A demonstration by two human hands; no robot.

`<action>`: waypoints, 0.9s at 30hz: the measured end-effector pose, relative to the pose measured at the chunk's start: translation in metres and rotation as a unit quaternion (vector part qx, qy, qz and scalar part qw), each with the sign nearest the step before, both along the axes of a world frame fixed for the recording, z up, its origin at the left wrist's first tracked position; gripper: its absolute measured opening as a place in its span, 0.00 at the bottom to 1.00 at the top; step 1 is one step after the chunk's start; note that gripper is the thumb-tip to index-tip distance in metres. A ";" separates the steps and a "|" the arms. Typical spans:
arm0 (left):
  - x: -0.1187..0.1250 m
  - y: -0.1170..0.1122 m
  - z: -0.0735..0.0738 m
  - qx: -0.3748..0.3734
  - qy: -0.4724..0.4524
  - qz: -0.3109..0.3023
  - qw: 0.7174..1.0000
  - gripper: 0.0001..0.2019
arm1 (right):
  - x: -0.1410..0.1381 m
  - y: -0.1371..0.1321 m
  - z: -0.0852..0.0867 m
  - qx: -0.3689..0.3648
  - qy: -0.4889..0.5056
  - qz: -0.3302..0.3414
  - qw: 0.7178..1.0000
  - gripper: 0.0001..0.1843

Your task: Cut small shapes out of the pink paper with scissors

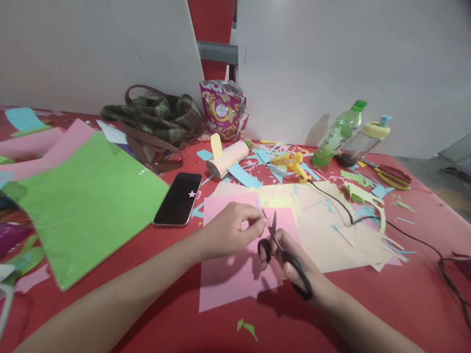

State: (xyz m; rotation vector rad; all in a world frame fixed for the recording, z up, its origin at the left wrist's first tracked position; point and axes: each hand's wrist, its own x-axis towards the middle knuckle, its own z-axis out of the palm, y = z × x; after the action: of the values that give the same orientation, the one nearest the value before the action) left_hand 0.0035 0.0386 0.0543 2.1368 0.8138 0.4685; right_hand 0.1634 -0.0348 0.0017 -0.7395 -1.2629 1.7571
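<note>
My right hand (pixel 298 260) grips scissors (pixel 273 229) with black handles, fingers through the loops and the blades apart, pointing up and away. Close to the blade tips, my left hand (pixel 233 226) has thumb and forefinger pinched together. Whatever lies in that pinch is too small to make out. Below both hands is a pink paper sheet (pixel 221 284) on the red table (pixel 176 314). A black phone (pixel 177 203) with a small pink star (pixel 192 194) on its screen lies left of my left hand.
Green sheets (pixel 91 201) cover the left side. Behind my hands are a paper-wrapped tube (pixel 231 158), a yellow glue gun (pixel 290 161) with a trailing cord (pixel 334 201), and blue scraps (pixel 245 176). A green bottle (pixel 336 137), a snack bag (pixel 222 110) and a plaid bag (pixel 158 115) line the back.
</note>
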 end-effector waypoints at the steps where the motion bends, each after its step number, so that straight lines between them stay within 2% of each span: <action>1: 0.000 0.000 0.000 0.000 -0.002 -0.001 1.000 0.12 | 0.000 0.000 0.000 0.000 0.001 0.000 1.000 0.19; 27: -0.003 0.001 0.002 0.023 -0.013 -0.024 0.999 0.11 | -0.001 -0.001 0.007 0.013 -0.023 -0.008 1.000 0.18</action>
State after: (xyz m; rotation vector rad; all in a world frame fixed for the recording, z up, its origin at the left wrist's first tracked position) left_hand 0.0010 0.0396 0.0566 2.1842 0.7416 0.4921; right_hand 0.1622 -0.0355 0.0092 -0.7773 -1.3044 1.7175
